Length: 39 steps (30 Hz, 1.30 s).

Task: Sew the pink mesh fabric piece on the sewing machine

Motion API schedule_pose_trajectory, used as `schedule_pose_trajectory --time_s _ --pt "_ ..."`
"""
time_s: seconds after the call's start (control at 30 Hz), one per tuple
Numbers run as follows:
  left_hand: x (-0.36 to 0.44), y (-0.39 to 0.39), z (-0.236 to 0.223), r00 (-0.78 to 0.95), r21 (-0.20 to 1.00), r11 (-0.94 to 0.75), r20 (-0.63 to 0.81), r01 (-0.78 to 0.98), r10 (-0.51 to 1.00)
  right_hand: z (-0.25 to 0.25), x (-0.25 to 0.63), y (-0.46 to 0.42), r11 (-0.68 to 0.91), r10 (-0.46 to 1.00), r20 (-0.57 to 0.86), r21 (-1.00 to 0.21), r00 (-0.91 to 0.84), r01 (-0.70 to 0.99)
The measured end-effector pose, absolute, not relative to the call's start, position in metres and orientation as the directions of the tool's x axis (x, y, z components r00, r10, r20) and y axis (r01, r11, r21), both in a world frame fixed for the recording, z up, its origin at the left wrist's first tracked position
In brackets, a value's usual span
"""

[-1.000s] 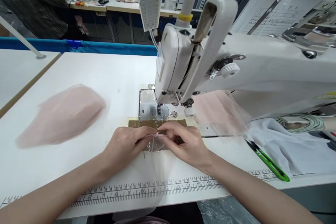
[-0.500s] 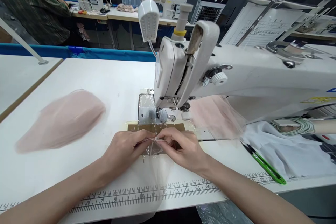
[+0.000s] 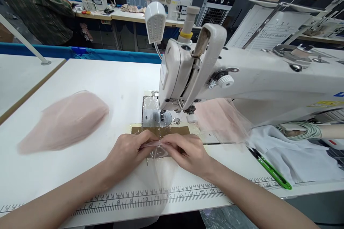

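Pinched between the fingertips of both my hands is the edge of a sheer pale pink fabric (image 3: 160, 175), which hangs down over the table's front edge. My left hand (image 3: 131, 152) closes on it from the left, my right hand (image 3: 186, 152) from the right, the fingertips almost meeting. Both are just in front of the needle plate (image 3: 153, 114) of a white sewing machine (image 3: 177, 75), over a brown taped patch (image 3: 174, 130). The presser foot (image 3: 162, 115) stands behind my fingers, apart from the held edge.
Sheer pink fabric pieces (image 3: 67, 121) lie to the left; more pink fabric (image 3: 219, 118) lies under the machine arm. Green thread snips (image 3: 271, 170) and a pale cloth (image 3: 290, 154) are at right. A printed ruler (image 3: 129, 200) runs along the front edge. A person (image 3: 34, 10) sits beyond.
My fingers shift slightly on the fabric, the right fingertips closing nearer together over its edge. The whole view has moved a little; the fabric pieces on the table stay put.
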<state>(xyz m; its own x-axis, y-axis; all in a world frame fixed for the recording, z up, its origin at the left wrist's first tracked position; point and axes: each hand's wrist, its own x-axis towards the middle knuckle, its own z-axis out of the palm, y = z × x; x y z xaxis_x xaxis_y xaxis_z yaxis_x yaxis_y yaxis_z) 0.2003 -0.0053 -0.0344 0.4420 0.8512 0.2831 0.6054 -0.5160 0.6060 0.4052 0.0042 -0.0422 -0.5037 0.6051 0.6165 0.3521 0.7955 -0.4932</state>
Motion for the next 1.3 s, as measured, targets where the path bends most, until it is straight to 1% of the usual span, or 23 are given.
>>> schedule_pose_trajectory --time_s 0.03,0.1,0.2,0.27,0.37,0.4,0.47,0.57,0.77,0.87,0.9,0.93,0.97,1.0,1.03,1.07,1.1,1.13,1.17,1.2,1.23,1.27,1.3 --pt "0.200 -0.006 -0.034 0.449 0.590 -0.531 0.295 0.608 0.843 -0.042 0.406 0.004 0.820 0.572 0.647 -0.446 -0.503 0.359" --pt "0.200 -0.006 -0.034 0.492 0.540 -0.603 0.354 0.587 0.796 -0.041 0.408 0.004 0.867 0.487 0.700 -0.313 -0.523 0.388" --pt "0.201 -0.006 -0.036 0.550 0.426 -0.739 0.494 0.521 0.673 -0.040 0.410 0.005 0.904 0.315 0.743 -0.044 -0.590 0.426" --pt "0.202 -0.006 -0.038 0.536 0.378 -0.781 0.573 0.497 0.620 -0.038 0.411 0.006 0.907 0.188 0.768 0.105 -0.613 0.409" --pt "0.203 -0.008 -0.038 0.497 0.388 -0.764 0.591 0.515 0.635 -0.033 0.412 0.006 0.902 0.058 0.779 0.228 -0.625 0.367" --pt "0.203 -0.008 -0.037 0.498 0.390 -0.760 0.585 0.519 0.640 -0.031 0.412 0.006 0.897 0.035 0.772 0.255 -0.635 0.360" --pt "0.204 -0.009 -0.035 0.533 0.364 -0.793 0.595 0.487 0.601 -0.028 0.413 0.006 0.888 0.005 0.762 0.294 -0.647 0.353" --pt "0.204 -0.009 -0.032 0.582 0.309 -0.850 0.626 0.427 0.519 -0.024 0.414 0.004 0.889 0.012 0.756 0.291 -0.654 0.353" --pt "0.205 -0.011 -0.032 0.506 0.282 -0.789 0.640 0.545 0.578 -0.021 0.414 0.001 0.894 0.020 0.743 0.286 -0.669 0.345" --pt "0.205 -0.012 -0.035 0.506 0.241 -0.817 0.684 0.524 0.526 -0.023 0.414 0.002 0.892 0.004 0.741 0.301 -0.672 0.338" --pt "0.205 -0.013 -0.035 0.506 0.245 -0.825 0.690 0.509 0.517 -0.024 0.414 0.001 0.891 -0.004 0.740 0.308 -0.673 0.333" --pt "0.205 -0.014 -0.034 0.502 0.273 -0.823 0.683 0.498 0.530 -0.023 0.415 0.001 0.892 -0.010 0.736 0.313 -0.677 0.327" --pt "0.205 -0.016 -0.031 0.495 0.329 -0.808 0.658 0.490 0.568 -0.022 0.415 -0.001 0.895 -0.007 0.733 0.307 -0.680 0.322" --pt "0.205 -0.017 -0.027 0.488 0.407 -0.774 0.609 0.484 0.625 -0.019 0.416 -0.003 0.904 0.023 0.731 0.277 -0.682 0.326" --pt "0.205 -0.019 -0.021 0.486 0.497 -0.720 0.531 0.484 0.694 -0.015 0.417 -0.006 0.918 0.088 0.725 0.207 -0.683 0.337" --pt "0.205 -0.020 -0.014 0.487 0.586 -0.647 0.433 0.488 0.759 -0.010 0.417 -0.008 0.932 0.188 0.710 0.090 -0.679 0.351" --pt "0.206 -0.020 -0.007 0.487 0.662 -0.560 0.320 0.498 0.813 -0.005 0.418 -0.010 0.924 0.326 0.668 -0.076 -0.669 0.375" --pt "0.207 -0.019 0.000 0.495 0.714 -0.471 0.199 0.518 0.846 0.000 0.417 -0.011 0.880 0.472 0.583 -0.273 -0.661 0.389" --pt "0.208 -0.017 0.006 0.492 0.740 -0.400 0.107 0.540 0.864 0.003 0.417 -0.011 0.792 0.600 0.473 -0.465 -0.646 0.395" --pt "0.209 -0.014 0.009 0.486 0.737 -0.350 0.033 0.579 0.873 0.005 0.416 -0.009 0.680 0.692 0.348 -0.609 -0.633 0.409" --pt "0.211 -0.009 0.010 0.471 0.705 -0.326 -0.014 0.630 0.882 0.005 0.414 -0.005 0.565 0.753 0.225 -0.704 -0.619 0.431" --pt "0.212 -0.005 0.009 0.458 0.652 -0.327 -0.035 0.684 0.888 0.002 0.412 -0.001 0.466 0.794 0.127 -0.755 -0.594 0.461" --pt "0.213 0.000 0.005 0.441 0.583 -0.341 -0.034 0.738 0.897 -0.003 0.410 0.004 0.406 0.822 0.075 -0.773 -0.565 0.487"
